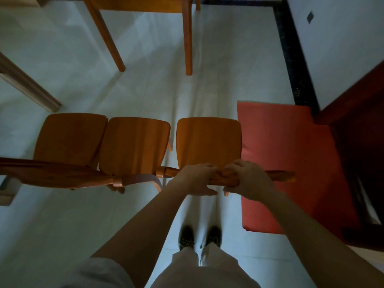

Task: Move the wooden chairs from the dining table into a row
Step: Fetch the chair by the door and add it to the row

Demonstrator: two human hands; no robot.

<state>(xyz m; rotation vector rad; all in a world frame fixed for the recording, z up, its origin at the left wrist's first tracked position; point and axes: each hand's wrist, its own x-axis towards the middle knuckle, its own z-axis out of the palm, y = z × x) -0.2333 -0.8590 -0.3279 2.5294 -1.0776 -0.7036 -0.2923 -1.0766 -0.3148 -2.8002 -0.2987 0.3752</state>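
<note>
Nearest, at the bottom edge: pale trousers (pixel 204 267), a light sleeve (pixel 99 273), and two dark shoes (pixel 187 238) side by side on the pale tiled floor (pixel 62 215). Both bare forearms reaching forward from there.

Around the top rail (pixel 280 175) of the right-hand chair (pixel 208 142), the left grip (pixel 197 180): fingers curled down over the far side, thumb underneath on the near side. On the same rail just beside it, the right grip (pixel 250 179), clamped the same way, knuckles almost touching the other's. Rail ends poking out past either grip. Cannot tell whether lifted or down on the floor.

Beyond the rail, that chair's seat pointing away, at the right end of a row of three wooden chairs. A narrow gap to its left, the middle chair (pixel 135 144); then the left chair (pixel 70 138), seat edge touching or all but touching the middle one. Backs of those two in line along the near side.

Just right of the held chair, a flat red mat (pixel 291 163), with dark wooden furniture (pixel 357 132) along its right side.

Farther off, open floor, then two orange wooden legs (pixel 112 42) under a cropped wooden frame at the top; table or chair, cannot tell. At the left edge, a pale slanted beam (pixel 27 84). At top right, a black floor border (pixel 291 59) and a white wall (pixel 342 48)
</note>
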